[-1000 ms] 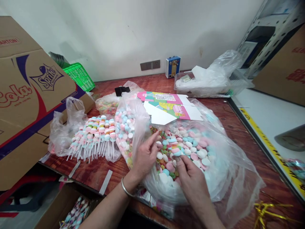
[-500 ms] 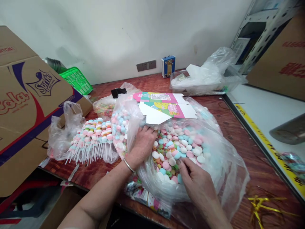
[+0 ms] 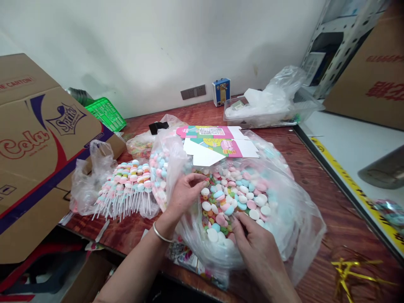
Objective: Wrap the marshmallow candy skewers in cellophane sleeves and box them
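Skewer [image 3: 222,201]: over the open bag [image 3: 303,235] of candies [image 3: 252,204]; long axis slanting up and left, candy end pointing away from right fingertips
Hands: apart; right hand [image 3: 257,242] pinched on its lower end, left hand [image 3: 184,194] at the candies, grip impossible to tell
Carton [image 3: 28,168]: "Cola", "Sprite", "HE CARTON!"
Card [image 3: 217,145]: QR code, small print unreadable

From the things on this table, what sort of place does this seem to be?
Probably a small candy workshop: loose candies lie in an open plastic bag, many stick candies lie beside it, and a large carton is at the left.
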A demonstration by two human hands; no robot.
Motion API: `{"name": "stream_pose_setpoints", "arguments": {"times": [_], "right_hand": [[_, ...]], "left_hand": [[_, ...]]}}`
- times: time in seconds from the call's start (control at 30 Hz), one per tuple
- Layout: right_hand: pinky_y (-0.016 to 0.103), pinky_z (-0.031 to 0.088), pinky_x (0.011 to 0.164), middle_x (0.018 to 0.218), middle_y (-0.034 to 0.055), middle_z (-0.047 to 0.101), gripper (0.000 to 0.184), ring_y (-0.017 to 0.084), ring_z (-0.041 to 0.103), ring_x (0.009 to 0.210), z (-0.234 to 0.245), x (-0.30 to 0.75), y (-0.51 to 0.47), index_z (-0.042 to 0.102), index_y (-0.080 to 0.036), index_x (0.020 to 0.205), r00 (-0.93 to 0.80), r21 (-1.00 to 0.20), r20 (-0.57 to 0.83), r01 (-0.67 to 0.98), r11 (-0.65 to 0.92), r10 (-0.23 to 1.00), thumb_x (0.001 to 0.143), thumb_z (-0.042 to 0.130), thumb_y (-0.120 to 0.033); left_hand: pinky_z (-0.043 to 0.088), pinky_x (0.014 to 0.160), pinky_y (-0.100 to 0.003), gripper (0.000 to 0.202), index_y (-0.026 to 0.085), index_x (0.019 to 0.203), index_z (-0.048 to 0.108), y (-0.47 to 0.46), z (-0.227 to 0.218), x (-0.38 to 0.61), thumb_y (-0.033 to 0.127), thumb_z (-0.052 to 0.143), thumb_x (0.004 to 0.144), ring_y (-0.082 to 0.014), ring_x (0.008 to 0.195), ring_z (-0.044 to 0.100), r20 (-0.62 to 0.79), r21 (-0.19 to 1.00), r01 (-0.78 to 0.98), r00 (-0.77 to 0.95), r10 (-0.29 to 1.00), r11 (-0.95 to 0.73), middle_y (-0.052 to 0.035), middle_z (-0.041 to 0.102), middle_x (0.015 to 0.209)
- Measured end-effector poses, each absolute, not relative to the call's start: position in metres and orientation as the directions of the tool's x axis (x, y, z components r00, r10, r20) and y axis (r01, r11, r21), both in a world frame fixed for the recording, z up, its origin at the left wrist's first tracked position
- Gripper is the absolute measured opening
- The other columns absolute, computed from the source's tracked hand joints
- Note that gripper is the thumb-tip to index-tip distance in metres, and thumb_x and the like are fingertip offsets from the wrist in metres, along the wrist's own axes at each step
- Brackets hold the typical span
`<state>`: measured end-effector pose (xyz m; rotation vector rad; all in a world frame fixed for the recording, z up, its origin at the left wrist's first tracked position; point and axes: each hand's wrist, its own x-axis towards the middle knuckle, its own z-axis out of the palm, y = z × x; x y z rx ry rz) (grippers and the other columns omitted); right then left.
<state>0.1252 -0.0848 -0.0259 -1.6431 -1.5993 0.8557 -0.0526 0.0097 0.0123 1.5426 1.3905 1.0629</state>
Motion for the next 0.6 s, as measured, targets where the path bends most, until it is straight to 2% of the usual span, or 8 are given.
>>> {"name": "stream_pose_setpoints", "arguments": {"times": [0.1,0.23,0.47,0.6], "right_hand": [[0.024,0.041,0.056,0.069,0.0016,0.069,0.036,0.017,0.063,0.062,-0.024,0.126,-0.087,0.063,-0.023,0.083,0.018,-0.835,0.016,0.551,0.004,1.0,0.091,0.038,-0.047],[0.023,0.041,0.058,0.075,0.0022,0.071,0.036,0.016,0.063,0.064,-0.021,0.128,-0.089,0.065,-0.022,0.083,0.015,-0.826,0.044,0.563,0.028,0.999,0.092,0.039,-0.046],[0.022,0.042,0.055,0.066,0.0013,0.068,0.039,0.016,0.06,0.058,-0.023,0.124,-0.088,0.065,-0.021,0.076,0.055,-0.848,0.044,0.531,0.008,0.998,0.089,0.04,-0.048],[0.02,0.043,0.055,0.067,0.0002,0.066,0.04,0.015,0.059,0.061,-0.027,0.123,-0.088,0.063,-0.021,0.073,0.072,-0.903,0.043,0.43,0.008,0.996,0.089,0.043,-0.052]], "left_hand": [[0.049,0.071,-0.027,0.022,0.016,0.086,0.073,0.004,0.017,-0.05,0.031,0.075,0.07,-0.0176,0.079,0.064,-0.072,0.988,0.143,0.068,0.995,0.061,-0.0068,0.073,0.088],[0.047,0.066,-0.025,0.029,0.015,0.088,0.074,0.0,0.016,-0.052,0.034,0.079,0.067,-0.0129,0.069,0.061,-0.159,0.987,0.047,0.138,0.978,0.154,-0.0058,0.072,0.082],[0.047,0.072,-0.026,0.037,0.016,0.101,0.072,-0.004,0.013,-0.057,0.032,0.079,0.068,-0.0144,0.076,0.062,-0.157,0.986,0.098,0.257,0.954,0.136,-0.0048,0.07,0.086],[0.046,0.067,-0.024,0.044,0.016,0.105,0.071,-0.005,0.01,-0.056,0.033,0.081,0.066,-0.0098,0.065,0.058,-0.16,0.983,-0.057,0.198,0.967,0.174,0.0006,0.064,0.072]]}}
